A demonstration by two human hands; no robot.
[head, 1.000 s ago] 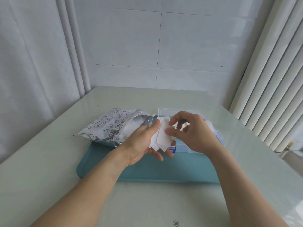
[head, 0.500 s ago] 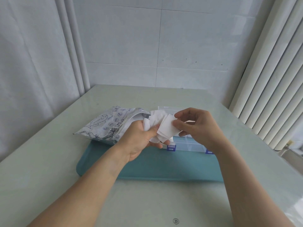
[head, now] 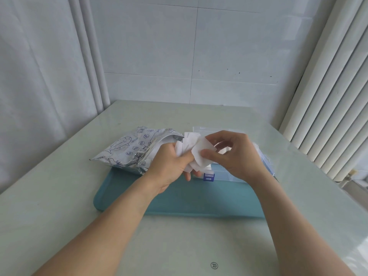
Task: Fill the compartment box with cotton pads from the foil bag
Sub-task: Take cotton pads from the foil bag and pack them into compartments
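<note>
While clutching loose cotton pads [head: 189, 148] in left hand [head: 171, 162], peeling one off between right hand [head: 235, 154] fingertips, over the barely visible compartment box [head: 235, 175], right of the foil bag [head: 135, 150], filling seemingly midway.

Head camera looks forward and down, close over the table [head: 59, 186].

One foil bag [head: 135, 150], one clear compartment box [head: 235, 174], one teal tray [head: 199, 204], several cotton pads [head: 201, 151], two hands, left [head: 171, 164], right [head: 237, 154]

Above a teal tray [head: 179, 204] on the table [head: 59, 196], the left hand [head: 171, 162] grips a bunch of cotton pads [head: 189, 144] while the right hand [head: 237, 154] pinches one pad [head: 203, 151]. The foil bag [head: 131, 150] overlaps the tray's far left corner; the clear box [head: 229, 175] sits at its far right.
</note>
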